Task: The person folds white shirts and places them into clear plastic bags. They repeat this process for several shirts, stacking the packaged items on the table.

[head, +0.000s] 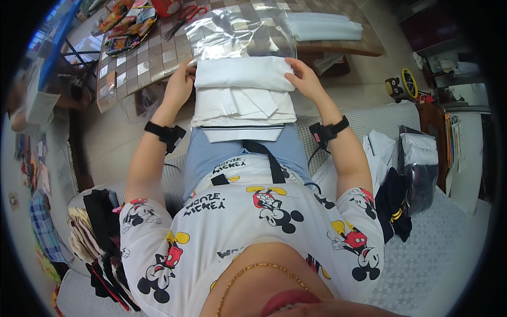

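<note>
A folded white garment (pixel 244 105) lies across my lap, its striped collar edge toward me and a white fold across its far end. At the left side of that far fold is my left hand (pixel 183 84), its fingertips partly hidden behind the cloth's edge. My right hand (pixel 307 79) grips the fold's right corner between thumb and fingers. Just beyond the garment, a clear plastic bag (pixel 241 33) lies on the table's near edge, reaching to the fold. Farther right on the table rests a stack of translucent plastic bags (pixel 324 27).
The checkered table (pixel 158 59) also holds red-handled scissors (pixel 190 15) and a tray of wrapped snacks (pixel 130 31). On the sofa at right lie white clothing (pixel 380 146), dark clothing (pixel 390 206) and a bagged garment (pixel 420 170). Folded clothes (pixel 85 230) are piled at left. Part of another person shows at far left.
</note>
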### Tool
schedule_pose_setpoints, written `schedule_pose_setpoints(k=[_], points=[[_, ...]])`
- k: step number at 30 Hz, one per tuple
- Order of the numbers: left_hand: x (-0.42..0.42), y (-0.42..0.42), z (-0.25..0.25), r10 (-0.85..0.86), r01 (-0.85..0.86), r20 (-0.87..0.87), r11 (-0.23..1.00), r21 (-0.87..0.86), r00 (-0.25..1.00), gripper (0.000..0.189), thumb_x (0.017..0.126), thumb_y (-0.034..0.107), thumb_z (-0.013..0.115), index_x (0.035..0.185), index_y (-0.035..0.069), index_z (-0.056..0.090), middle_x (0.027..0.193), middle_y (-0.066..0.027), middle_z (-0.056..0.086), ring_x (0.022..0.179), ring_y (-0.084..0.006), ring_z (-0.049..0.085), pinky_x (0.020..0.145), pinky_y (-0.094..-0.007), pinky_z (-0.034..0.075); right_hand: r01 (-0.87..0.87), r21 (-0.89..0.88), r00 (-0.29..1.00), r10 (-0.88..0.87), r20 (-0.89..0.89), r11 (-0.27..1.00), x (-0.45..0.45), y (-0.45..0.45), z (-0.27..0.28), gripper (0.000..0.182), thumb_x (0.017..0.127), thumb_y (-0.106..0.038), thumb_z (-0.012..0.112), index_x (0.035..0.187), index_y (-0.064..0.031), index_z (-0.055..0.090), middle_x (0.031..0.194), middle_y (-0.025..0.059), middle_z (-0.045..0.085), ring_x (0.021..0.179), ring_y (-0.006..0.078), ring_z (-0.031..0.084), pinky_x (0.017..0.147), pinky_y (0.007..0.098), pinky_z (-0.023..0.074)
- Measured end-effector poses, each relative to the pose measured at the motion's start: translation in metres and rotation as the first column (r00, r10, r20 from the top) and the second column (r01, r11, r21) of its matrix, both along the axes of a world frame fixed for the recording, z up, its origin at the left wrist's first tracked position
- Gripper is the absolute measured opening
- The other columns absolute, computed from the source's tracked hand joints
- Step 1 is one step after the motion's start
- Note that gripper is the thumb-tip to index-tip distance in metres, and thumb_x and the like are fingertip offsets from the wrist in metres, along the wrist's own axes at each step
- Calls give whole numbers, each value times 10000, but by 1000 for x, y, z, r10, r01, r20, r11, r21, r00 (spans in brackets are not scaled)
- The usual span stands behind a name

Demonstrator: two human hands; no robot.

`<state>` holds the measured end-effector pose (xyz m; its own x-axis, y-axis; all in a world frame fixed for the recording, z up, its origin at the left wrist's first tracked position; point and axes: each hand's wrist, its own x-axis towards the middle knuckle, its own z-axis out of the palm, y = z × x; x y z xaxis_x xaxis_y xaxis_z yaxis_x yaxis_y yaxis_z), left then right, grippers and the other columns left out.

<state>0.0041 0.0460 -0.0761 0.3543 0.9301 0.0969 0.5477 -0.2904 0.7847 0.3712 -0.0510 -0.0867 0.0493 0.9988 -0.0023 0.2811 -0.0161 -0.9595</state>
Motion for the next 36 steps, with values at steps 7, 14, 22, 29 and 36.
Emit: schedule_pose_setpoints(k=[7,14,22,29,36], points=[[-20,-43,46,-372,642,-572,657,394,731,701,732,-74,572,1370,202,476,1468,-123,386,1347,-322,369,1082,-423,343,-456,319,511,-49,858,830,-33,-85,50,527,745,-23,617,1243,-191,586,1403,90,457,1273,318,434,1067,489,335],[-31,-49,21,-487,836,-704,465,291,516,681,787,7,588,1417,201,417,1525,-54,330,1384,-251,343,1126,-454,275,-631,70,306,165,938,773,-42,-95,51,449,849,-125,521,1287,-225,531,1470,37,407,1351,274,377,1096,496,308],[-33,-52,27,-645,830,-542,515,213,539,586,753,17,622,1318,112,499,1470,-78,410,1352,-294,381,1090,-448,328,-683,168,412,185,892,711,-46,-81,51,365,822,-96,557,1186,-118,585,1386,47,514,1275,284,473,1026,418,404],[-36,-57,45,-729,771,-279,632,78,625,282,683,25,634,964,35,604,1315,-97,531,1230,-337,462,1012,-418,405,-472,58,813,409,414,880,-27,-84,45,279,722,8,634,995,-50,645,1228,69,601,1198,288,499,1005,391,402],[-18,-50,50,-678,683,-99,705,191,728,246,791,121,564,1007,22,632,1111,-115,617,1042,-273,560,918,-361,452,-418,232,833,268,484,879,-24,-68,62,224,829,-81,590,1043,-25,628,1116,78,607,1068,224,515,924,333,404]])
